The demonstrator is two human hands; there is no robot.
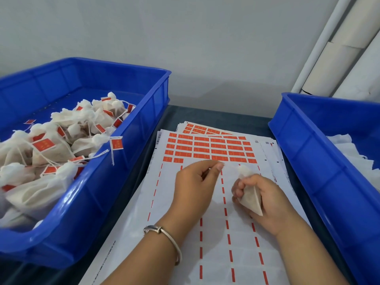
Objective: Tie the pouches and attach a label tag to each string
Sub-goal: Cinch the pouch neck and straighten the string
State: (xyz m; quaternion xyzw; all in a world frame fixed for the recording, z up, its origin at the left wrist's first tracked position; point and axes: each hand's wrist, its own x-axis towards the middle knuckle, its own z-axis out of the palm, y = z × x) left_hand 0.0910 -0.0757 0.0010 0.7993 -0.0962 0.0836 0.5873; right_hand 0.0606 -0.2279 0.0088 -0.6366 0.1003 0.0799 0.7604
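Pouch (251, 197), gripped in the right hand (265, 199) above the label sheet (207, 150); left hand (195, 182) pinches what is probably its string, too faint to confirm. A slipped pinch could loosen the tie. Blue bins (131, 138) flank both sides; free room lies only over the sheet.

left hand (196, 182) pinching, right hand (260, 199) — curled
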